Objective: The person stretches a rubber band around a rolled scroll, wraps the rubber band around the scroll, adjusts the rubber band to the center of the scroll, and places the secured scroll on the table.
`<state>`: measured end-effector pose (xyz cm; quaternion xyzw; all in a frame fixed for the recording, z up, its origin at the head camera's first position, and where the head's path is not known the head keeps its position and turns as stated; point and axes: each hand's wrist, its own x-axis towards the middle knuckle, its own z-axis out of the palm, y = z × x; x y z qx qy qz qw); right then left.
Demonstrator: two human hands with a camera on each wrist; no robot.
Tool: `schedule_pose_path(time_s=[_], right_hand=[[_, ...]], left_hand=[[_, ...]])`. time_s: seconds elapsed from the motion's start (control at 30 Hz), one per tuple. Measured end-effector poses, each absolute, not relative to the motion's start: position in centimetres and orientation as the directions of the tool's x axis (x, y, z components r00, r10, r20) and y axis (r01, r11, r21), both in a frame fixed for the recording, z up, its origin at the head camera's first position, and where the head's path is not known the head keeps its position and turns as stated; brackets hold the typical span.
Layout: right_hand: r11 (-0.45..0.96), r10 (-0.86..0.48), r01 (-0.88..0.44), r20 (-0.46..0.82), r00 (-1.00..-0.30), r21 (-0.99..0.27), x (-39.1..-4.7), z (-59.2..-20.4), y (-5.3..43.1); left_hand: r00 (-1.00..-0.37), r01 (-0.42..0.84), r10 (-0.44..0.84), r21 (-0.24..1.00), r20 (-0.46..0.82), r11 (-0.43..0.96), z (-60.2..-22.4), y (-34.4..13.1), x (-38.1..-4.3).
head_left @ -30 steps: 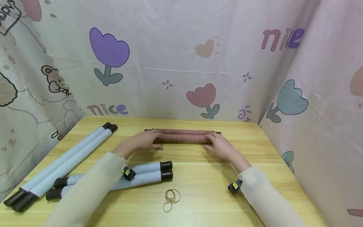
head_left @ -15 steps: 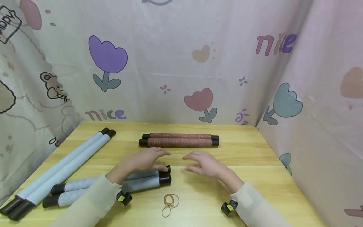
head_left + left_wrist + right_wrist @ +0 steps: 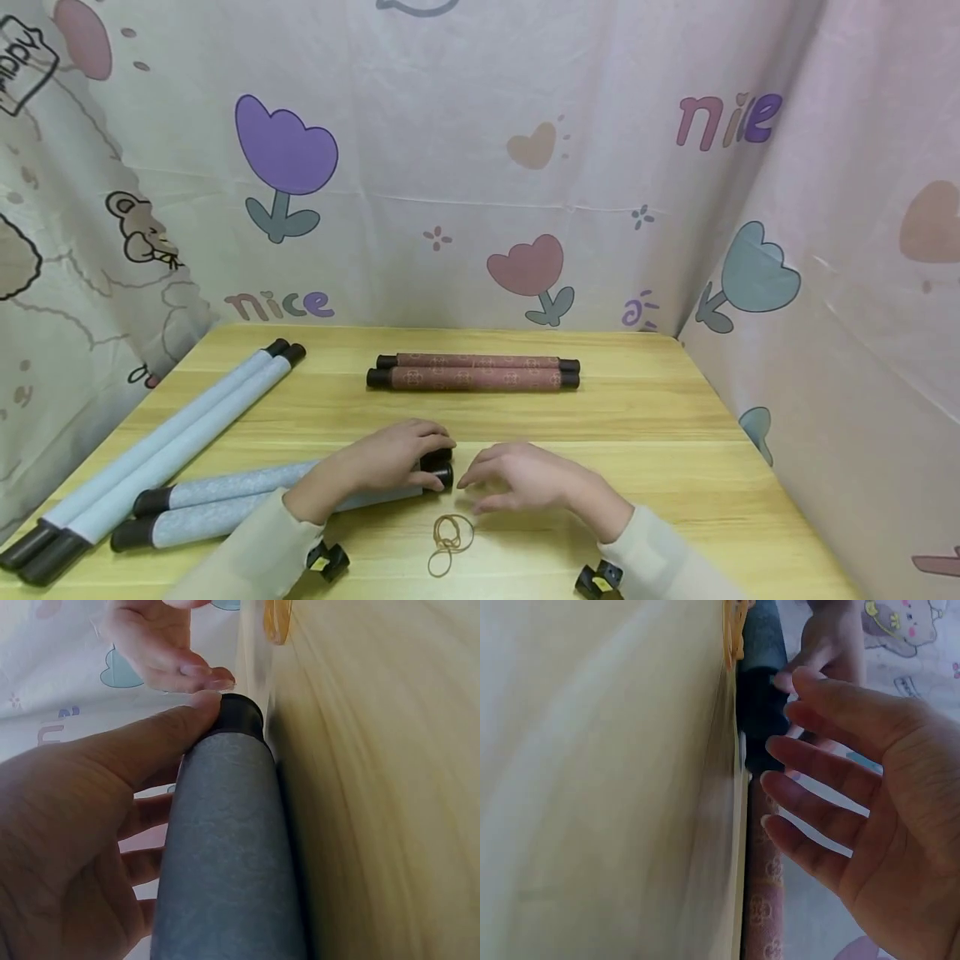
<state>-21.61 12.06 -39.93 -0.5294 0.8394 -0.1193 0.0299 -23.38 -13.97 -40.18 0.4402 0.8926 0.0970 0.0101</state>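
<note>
A short light-blue scroll (image 3: 206, 518) with two rollers and black end caps lies at the left front of the table. My left hand (image 3: 378, 458) is over its right end, the thumb on the near black cap (image 3: 238, 716) and the other fingers reaching round the far side. Just right of that end, my right hand (image 3: 536, 479) hovers with its fingers loosely bent and apart, holding nothing. Tan rubber bands (image 3: 450, 537) lie in a tangle in front of the hands. Behind them is a reddish-brown patterned scroll (image 3: 480, 379), rolled from both ends.
A longer light-blue scroll (image 3: 176, 442) lies slantwise along the left side of the wooden table (image 3: 637, 400); its near end is close to the short scroll's left caps. A printed curtain (image 3: 420, 125) hangs behind the table and along its sides.
Both hands have left the reddish-brown scroll and come back toward me. The left has come down onto the short light-blue scroll's right end; the right has moved close beside it.
</note>
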Motion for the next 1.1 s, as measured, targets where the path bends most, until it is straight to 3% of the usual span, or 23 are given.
schedule_pose_path(time_s=[0.2,0.37,0.47,0.9,1.1], right_hand=[[0.342,-0.934,-0.906,0.018,-0.357,-0.251,-20.6,-39.9,11.1],[0.257,-0.964,-0.939,0.008,-0.266,-0.228,-20.0,-40.1,10.5],[0.244,-0.968,-0.945,0.002,-0.251,-0.216,-19.8,-40.4,10.2],[0.331,-0.939,-0.938,0.062,-0.338,-0.107,-19.7,-40.8,10.3],[0.411,-0.900,-0.900,0.094,-0.427,-0.148,-19.6,-40.0,10.7]], left_hand=[[-0.613,0.785,0.787,0.173,0.073,0.595,-40.1,-13.8,-23.0],[-0.565,0.824,0.819,0.124,0.103,0.553,-39.4,-13.4,-22.2],[-0.530,0.848,0.842,0.086,0.100,0.523,-39.1,-13.1,-21.6],[-0.428,0.904,0.896,0.050,0.120,0.425,-39.2,-12.0,-20.6],[-0.391,0.920,0.911,0.050,0.129,0.388,-39.8,-11.6,-20.3]])
